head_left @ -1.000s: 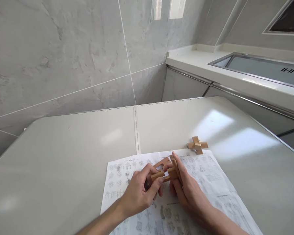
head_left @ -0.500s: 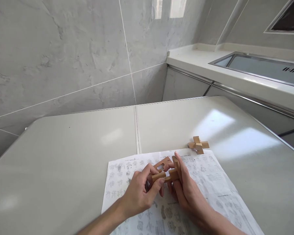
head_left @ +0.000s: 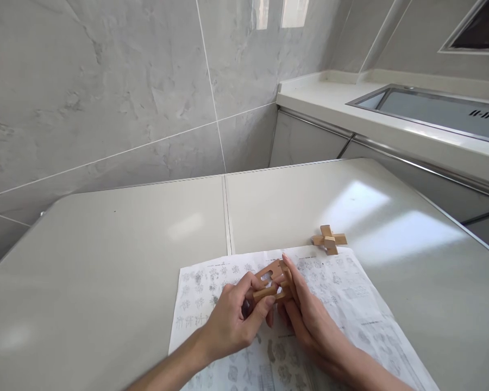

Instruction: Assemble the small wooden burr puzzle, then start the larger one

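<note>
Above the printed sheet (head_left: 212, 336), both hands grip notched wooden puzzle pieces (head_left: 264, 294) that meet between them. My left hand (head_left: 238, 317) pinches a light piece between thumb and fingers, with a flat reddish piece (head_left: 270, 269) that has a cut-out just behind. My right hand (head_left: 307, 309) is closed round the right end of the pieces, its index finger stretched along an upright one. Fingers hide part of how the pieces fit together. Just beyond the sheet's far edge sits an assembled wooden cross-shaped puzzle (head_left: 329, 240).
The sheet, covered with small printed diagrams, lies on a pale glossy table (head_left: 106, 271) with a seam (head_left: 227, 217) running away from me. A grey tiled wall (head_left: 106, 81) stands behind. At the right is a white counter (head_left: 309, 98) with an inset sink (head_left: 432, 111).
My right hand has moved slightly left, bringing its pieces closer to those in my left hand. The left hand has hardly moved.
</note>
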`<state>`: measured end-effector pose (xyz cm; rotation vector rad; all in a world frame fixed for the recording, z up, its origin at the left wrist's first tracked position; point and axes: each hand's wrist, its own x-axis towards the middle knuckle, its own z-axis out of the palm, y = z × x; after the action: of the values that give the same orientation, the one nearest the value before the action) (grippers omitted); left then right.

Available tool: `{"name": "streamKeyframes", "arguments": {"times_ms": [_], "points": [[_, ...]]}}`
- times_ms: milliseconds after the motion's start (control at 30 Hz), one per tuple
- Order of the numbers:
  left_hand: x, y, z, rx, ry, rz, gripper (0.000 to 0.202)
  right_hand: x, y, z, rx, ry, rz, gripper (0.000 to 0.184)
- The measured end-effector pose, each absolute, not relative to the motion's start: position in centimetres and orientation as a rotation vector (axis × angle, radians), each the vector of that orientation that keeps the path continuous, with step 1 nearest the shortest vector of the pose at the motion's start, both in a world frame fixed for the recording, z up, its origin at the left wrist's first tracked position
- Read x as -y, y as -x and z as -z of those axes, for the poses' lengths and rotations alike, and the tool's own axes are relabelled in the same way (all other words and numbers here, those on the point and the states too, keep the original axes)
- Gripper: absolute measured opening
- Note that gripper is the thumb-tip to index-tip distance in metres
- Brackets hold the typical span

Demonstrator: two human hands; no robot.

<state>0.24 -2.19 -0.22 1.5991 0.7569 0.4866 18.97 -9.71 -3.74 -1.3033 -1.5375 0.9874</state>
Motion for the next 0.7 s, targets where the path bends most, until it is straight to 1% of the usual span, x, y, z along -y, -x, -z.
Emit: {"name": "streamKeyframes", "arguments": {"times_ms": [133, 300, 467, 700], "points": [[2.22, -0.19, 0.35, -0.751, -1.604, -0.482, 0.024, 9.52, -18.99, 3.53, 1.551, 1.281, -0.967, 0.069], [2.33, -0.22, 0.43, -0.754, -1.593, -0.486, 0.025, 9.69, -18.67, 3.89, 1.522, 1.305, -0.967, 0.065], [2.33, -0.33, 0.22, -0.742, -1.576, -0.503, 0.025, 9.64, -18.2, 4.4, 1.489, 1.321, -0.963, 0.071], [2.3, -0.31, 0.31, -0.738, -1.62, -0.495, 0.024, 9.21, -18.65, 3.87, 1.581, 1.262, -0.968, 0.075]]}}
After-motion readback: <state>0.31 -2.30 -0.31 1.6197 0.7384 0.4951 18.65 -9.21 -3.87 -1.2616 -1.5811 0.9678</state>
